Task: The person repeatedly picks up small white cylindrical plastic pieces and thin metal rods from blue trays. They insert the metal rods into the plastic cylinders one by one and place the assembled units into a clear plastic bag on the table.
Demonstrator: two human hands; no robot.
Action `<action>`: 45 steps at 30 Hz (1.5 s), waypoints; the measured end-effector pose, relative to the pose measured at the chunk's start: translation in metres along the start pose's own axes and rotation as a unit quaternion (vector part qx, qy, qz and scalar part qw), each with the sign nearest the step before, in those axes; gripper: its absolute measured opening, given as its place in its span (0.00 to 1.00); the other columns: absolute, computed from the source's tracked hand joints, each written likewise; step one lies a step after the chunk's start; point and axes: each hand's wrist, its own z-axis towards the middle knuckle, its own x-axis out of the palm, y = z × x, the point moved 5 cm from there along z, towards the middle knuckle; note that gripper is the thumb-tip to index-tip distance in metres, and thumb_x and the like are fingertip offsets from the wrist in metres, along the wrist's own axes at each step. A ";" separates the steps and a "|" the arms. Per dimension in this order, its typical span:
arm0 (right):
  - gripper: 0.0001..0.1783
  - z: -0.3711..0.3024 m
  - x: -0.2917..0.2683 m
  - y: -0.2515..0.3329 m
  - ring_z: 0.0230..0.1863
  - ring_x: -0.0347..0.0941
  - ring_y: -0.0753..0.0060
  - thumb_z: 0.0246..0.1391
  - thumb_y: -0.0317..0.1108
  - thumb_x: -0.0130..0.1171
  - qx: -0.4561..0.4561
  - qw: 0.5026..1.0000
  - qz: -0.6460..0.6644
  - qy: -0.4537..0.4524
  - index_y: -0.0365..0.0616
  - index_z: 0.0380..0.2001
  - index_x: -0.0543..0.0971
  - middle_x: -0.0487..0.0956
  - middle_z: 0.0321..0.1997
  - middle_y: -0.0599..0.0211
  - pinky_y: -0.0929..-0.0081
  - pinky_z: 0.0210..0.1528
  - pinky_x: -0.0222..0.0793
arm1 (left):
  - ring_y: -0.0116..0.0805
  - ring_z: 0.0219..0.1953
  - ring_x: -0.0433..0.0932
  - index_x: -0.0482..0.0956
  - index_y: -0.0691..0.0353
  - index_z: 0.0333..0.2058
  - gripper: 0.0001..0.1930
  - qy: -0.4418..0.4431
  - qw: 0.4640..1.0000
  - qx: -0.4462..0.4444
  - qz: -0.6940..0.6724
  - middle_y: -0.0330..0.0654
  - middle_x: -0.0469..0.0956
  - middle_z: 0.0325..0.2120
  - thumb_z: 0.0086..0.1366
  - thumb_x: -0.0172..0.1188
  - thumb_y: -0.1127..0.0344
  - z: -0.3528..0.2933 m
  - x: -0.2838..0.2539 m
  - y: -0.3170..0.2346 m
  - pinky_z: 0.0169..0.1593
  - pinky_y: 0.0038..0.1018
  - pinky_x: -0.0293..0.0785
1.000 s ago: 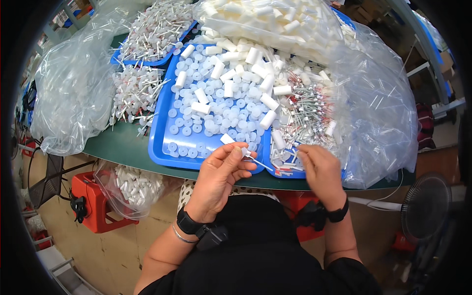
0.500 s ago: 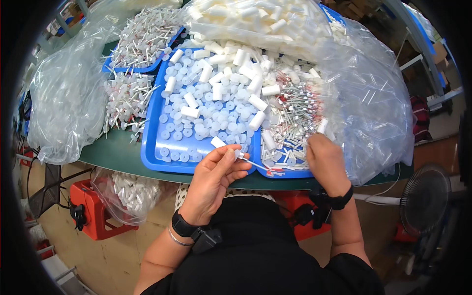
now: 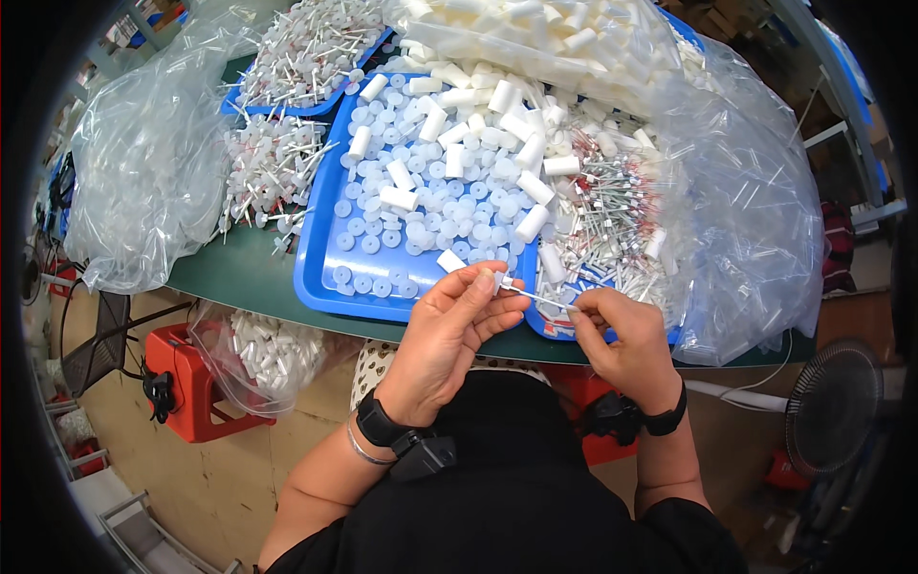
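Observation:
My left hand (image 3: 449,330) is closed in a pinch on a thin white rod (image 3: 538,298) with a small white block-like end. The rod points right, toward my right hand (image 3: 626,349), whose thumb and fingers pinch its other end. I cannot make out whether a separate small part is also between those fingertips. Both hands are just above the front edge of two blue trays. The left tray (image 3: 359,303) holds translucent round discs (image 3: 462,210) and white cylinders (image 3: 399,198). Thin rods with red-tipped ends (image 3: 617,206) and small white tubes lie piled in the right tray (image 3: 547,328).
A clear bag of white cylinders (image 3: 545,38) rests behind the trays. Rod-and-disc pieces (image 3: 273,163) are heaped at left, some in another blue tray (image 3: 277,109). Plastic bags (image 3: 143,191) flank the green table (image 3: 239,273). A fan (image 3: 834,407) stands at right, a red stool (image 3: 196,383) at left.
My right hand has come left and nearer from the pile in the right tray to the rod's end. My left hand still holds the rod. The whole view has shifted slightly.

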 end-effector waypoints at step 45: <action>0.07 0.025 -0.014 -0.046 0.32 0.74 0.53 0.48 0.22 0.58 -0.057 0.957 -0.283 -0.010 0.42 0.32 0.76 0.73 0.31 0.60 0.62 0.33 0.71 | 0.26 0.42 0.76 0.74 0.67 0.49 0.15 -0.193 0.840 0.377 0.339 0.38 0.77 0.42 0.66 0.59 0.67 -0.003 -0.083 -0.165 0.45 0.23 0.72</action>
